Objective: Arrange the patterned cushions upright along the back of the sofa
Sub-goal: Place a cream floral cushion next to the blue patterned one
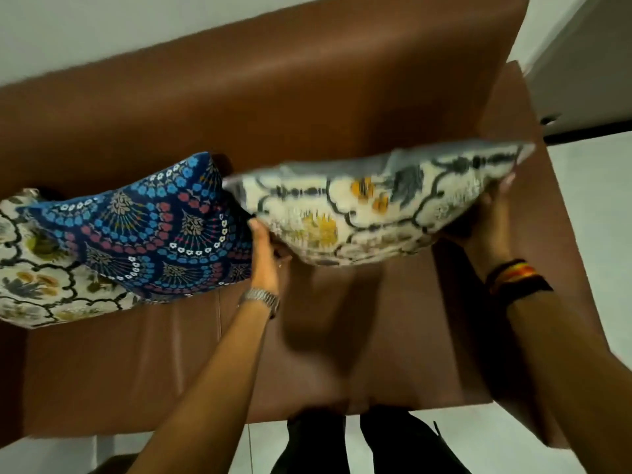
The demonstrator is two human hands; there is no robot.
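A cream cushion (369, 206) with grey lattice lines and yellow flowers hangs in the air above the right half of the brown sofa seat (171, 364), lying roughly flat and blurred. My left hand (265, 254) grips its left lower edge. My right hand (489, 213) holds its right end. A blue cushion (150, 230) with fan patterns leans against the sofa back (273, 97) at centre left. A second cream lattice cushion (41, 278) lies at the far left, partly under the blue one.
The sofa's right armrest (519, 124) runs along the right side. White floor tiles (598, 234) lie to the right and in front of the sofa. My dark trouser legs (372, 443) stand at the seat's front edge.
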